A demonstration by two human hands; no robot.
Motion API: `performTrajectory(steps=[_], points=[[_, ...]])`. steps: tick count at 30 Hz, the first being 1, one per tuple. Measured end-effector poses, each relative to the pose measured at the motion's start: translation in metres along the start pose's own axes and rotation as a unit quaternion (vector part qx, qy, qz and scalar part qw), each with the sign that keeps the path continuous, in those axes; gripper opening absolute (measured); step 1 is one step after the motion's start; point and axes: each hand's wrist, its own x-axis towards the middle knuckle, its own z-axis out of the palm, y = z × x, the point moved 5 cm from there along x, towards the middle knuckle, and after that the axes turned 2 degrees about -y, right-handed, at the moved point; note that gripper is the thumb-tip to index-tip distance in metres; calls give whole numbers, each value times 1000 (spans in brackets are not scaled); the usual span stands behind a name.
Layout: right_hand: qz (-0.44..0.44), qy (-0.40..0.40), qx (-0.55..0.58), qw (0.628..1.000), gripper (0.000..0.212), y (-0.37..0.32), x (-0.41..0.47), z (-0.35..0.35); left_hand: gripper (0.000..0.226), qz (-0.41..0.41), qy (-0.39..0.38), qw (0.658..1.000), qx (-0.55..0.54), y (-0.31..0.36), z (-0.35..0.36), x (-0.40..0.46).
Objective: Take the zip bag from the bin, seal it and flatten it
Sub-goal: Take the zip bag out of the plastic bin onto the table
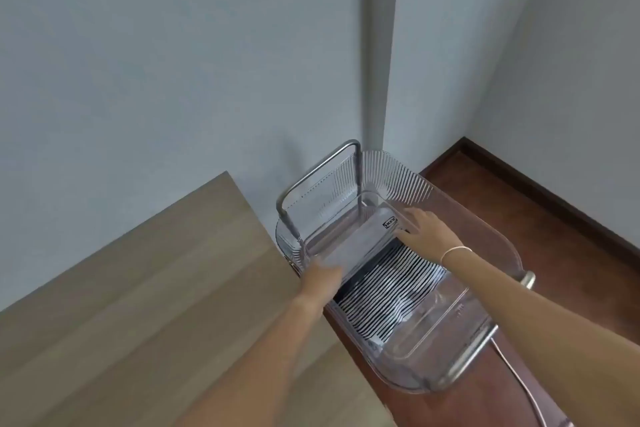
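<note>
Bin of clear plastic with metal tube handles stands in the corner of the room, just beside the wooden tabletop, over a dark red-brown floor. Inside it lies the zip bag, a translucent pouch with a small dark label near its far end, set across the far half of the bin. Beneath and nearer to the person lies a black-and-white striped cloth.

Both arms reach into the bin. The left hand is at the near left end of the zip bag, fingers curled onto its edge; motion blur prevents confirming a firm grip, though contact looks likely. The right hand is at the far right end of the bag, beside the label, fingers spread and extended flat against it; I cannot tell whether it has taken hold or is merely touching. A thin bracelet circles the right wrist.

The zip bag is inside the bin. A pale cable runs along the floor at the bin's near end.
</note>
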Motion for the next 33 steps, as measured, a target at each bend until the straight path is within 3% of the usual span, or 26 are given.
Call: performTrajectory(steps=[6, 10, 15, 18, 25, 28, 33], points=[[45, -49, 16, 998, 67, 17, 13, 21, 64, -45, 11, 992, 113, -2, 2, 25], [57, -57, 34, 996, 66, 22, 18, 29, 41, -45, -6, 973, 224, 0, 10, 37], [73, -44, 40, 996, 63, 28, 24, 28, 34, -21, 10, 972, 233, 1, 7, 41], [83, -30, 61, 994, 56, 27, 23, 22, 15, 30, 12, 960, 279, 6, 4, 38], [53, 58, 140, 987, 46, 4, 9, -5, 13, 162, 38, 969, 184, 33, -26, 19], [32, 80, 203, 975, 46, -21, -3, -22, 15, 249, 72, 953, 158, 54, -50, 0], [-28, 73, 453, 888, 26, -85, -31, -44, 17, 408, 157, 887, 147, 82, -103, -56]])
